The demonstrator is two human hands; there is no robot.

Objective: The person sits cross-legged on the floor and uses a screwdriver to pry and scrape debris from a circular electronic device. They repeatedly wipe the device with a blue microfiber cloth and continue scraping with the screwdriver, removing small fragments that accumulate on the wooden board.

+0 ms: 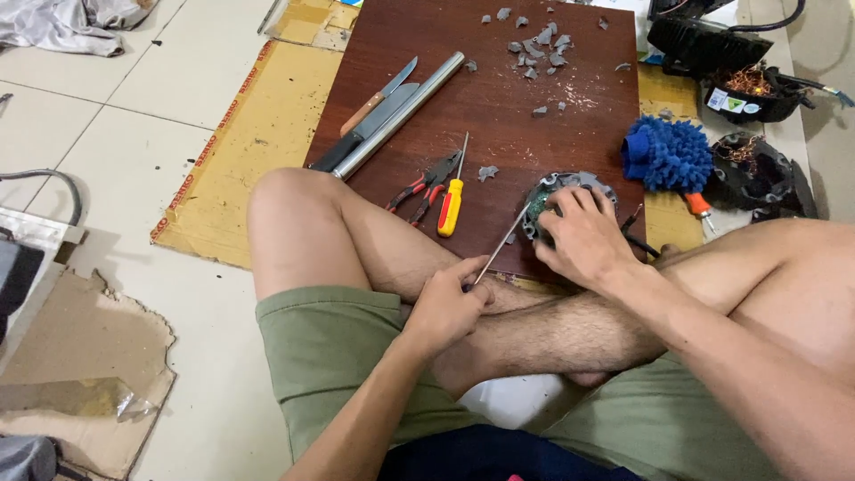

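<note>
Screwdriver [499,249] in left hand [445,307], right hand [583,240] atop round part [548,191]

One dark wooden board [499,98]; one metal tube [401,114]; two knives [378,111]; one pair of red-handled pliers [423,189]; one yellow-handled screwdriver [452,200]; one round grey part [557,191]; one blue fluffy duster [666,156]; three black housings [753,174]; roughly twenty grey fragments [539,49]; two hands [583,240].

Dark reddish-brown board [499,98], yellow-handled screwdriver [451,203], red-and-black pliers [420,191], blue mop head [666,156], grey scraps [538,43], olive shorts [329,347], tan cardboard [240,151]
</note>
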